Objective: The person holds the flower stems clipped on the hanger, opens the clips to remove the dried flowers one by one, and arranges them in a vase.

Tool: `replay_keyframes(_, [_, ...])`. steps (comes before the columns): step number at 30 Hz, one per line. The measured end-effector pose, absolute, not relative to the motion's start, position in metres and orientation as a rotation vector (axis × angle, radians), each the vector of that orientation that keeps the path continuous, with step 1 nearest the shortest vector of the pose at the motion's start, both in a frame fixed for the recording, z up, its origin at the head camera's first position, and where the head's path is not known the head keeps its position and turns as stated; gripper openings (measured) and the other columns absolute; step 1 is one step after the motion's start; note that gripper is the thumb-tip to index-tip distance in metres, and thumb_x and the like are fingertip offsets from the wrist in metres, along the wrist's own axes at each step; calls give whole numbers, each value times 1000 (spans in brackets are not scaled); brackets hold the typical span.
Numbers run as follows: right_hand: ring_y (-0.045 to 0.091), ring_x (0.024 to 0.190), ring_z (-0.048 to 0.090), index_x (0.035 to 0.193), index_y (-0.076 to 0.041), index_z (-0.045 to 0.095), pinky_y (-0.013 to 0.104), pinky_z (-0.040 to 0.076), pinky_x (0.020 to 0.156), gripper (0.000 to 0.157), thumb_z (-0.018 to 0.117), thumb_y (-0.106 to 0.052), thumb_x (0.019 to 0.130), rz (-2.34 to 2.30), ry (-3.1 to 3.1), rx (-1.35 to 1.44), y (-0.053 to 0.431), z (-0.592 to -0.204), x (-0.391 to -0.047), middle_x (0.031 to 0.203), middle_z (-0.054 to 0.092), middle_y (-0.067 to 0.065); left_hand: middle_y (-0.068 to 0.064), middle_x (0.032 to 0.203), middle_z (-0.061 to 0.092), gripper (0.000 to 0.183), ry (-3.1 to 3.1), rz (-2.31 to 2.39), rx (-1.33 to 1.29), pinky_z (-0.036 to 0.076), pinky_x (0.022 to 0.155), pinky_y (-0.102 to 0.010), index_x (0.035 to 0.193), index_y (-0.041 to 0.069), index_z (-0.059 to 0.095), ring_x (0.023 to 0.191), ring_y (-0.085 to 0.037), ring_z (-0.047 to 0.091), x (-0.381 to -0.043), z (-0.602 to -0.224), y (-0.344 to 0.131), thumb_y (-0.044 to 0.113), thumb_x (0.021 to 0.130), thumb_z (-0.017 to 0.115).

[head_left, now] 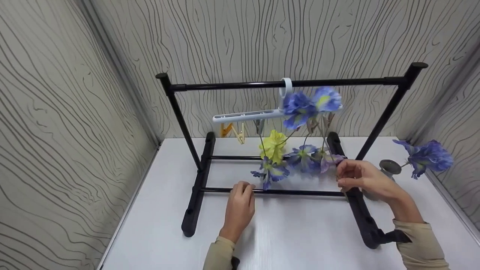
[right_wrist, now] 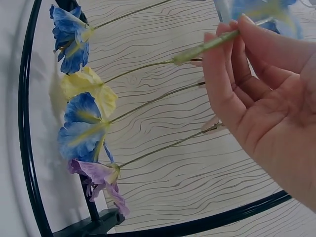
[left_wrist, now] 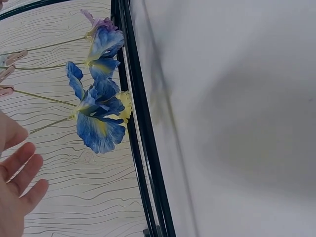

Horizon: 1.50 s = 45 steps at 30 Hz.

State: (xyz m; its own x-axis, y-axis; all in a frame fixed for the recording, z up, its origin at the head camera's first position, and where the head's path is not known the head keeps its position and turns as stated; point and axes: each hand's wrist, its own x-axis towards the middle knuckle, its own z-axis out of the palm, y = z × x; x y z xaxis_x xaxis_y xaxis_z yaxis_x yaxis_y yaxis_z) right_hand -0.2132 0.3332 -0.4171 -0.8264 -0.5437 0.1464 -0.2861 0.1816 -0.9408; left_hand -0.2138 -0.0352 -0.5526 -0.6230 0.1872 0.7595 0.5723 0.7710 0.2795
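My right hand (head_left: pixel 369 182) pinches the green stem (right_wrist: pixel 210 45) of an artificial blue iris (head_left: pixel 313 105), its bloom up in front of the hanger. My left hand (head_left: pixel 242 206) holds nothing, its fingers loosely bent near the rack's front lower bar. A pale blue hanger (head_left: pixel 247 115) hooks over the black top bar. Clothespins under it hold flowers upside down: a blue iris (left_wrist: pixel 98 118) at the grey pin (head_left: pixel 259 126), then a yellow flower (right_wrist: pixel 89 91), another blue iris (right_wrist: pixel 84 131) and a purple flower (right_wrist: pixel 101 180). An orange clothespin (head_left: pixel 225 129) and a cream clothespin (head_left: pixel 240 134) hold nothing.
The black rack (head_left: pixel 386 112) stands on a white table (head_left: pixel 300 232), its feet running toward me. Behind its right foot is a grey vase (head_left: pixel 390 167) with one blue iris (head_left: pixel 429 158) leaning right. Wood-patterned panels (head_left: pixel 232 45) close in the back and sides.
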Motion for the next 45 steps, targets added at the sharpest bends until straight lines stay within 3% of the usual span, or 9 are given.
replay_keyframes(8, [20,76,70,103,13,54,36,61,70,16,67,7,95,-1814,2436,-575,354,-418,-202,85,67,5,-9,104,62,19,-2239,-772,-614,57,75,-31,107,2,69,89,-19,65,-221,-547,-15,-5,90,75])
replay_keyframes(15, [19,76,68,116,6,61,31,60,68,24,62,15,94,-2100,2415,-450,373,-426,-196,92,65,5,-15,121,63,28,-2284,-1036,-667,59,86,-35,125,-3,64,107,-26,68,-234,-524,15,-2,97,68])
replay_keyframes(21, [16,75,66,110,-2,67,27,58,70,13,60,4,101,-2106,2568,-290,382,-428,-191,90,66,3,-20,128,62,35,-2373,-1174,-707,55,97,-41,134,-5,57,118,-32,64,-256,-504,46,9,102,65])
replay_keyframes(28, [15,80,67,107,7,67,24,58,72,11,63,11,97,-2274,2574,-231,388,-427,-184,93,70,4,-24,141,56,43,-2508,-1495,-653,43,112,-46,143,-6,50,134,-36,53,-286,-490,70,16,106,58])
replay_keyframes(35, [16,76,71,110,4,67,24,60,71,22,65,18,92,-2736,2401,-108,391,-429,-186,90,70,8,-26,148,51,47,-2442,-1712,-632,42,113,-46,147,-7,46,137,-38,51,-312,-483,91,12,105,56])
replay_keyframes(41, [17,76,71,102,10,63,24,60,71,12,68,15,92,-3026,2370,229,389,-439,-196,89,67,10,-25,154,45,50,-2421,-1830,-607,40,115,-48,153,-5,37,143,-37,43,-320,-475,105,13,108,50])
replay_keyframes(45, [20,71,71,94,13,64,26,61,69,10,70,18,88,-3322,2184,481,394,-447,-202,84,67,15,-25,147,50,49,-2413,-1815,-591,42,112,-48,152,-6,38,138,-38,48,-320,-475,115,10,108,50])
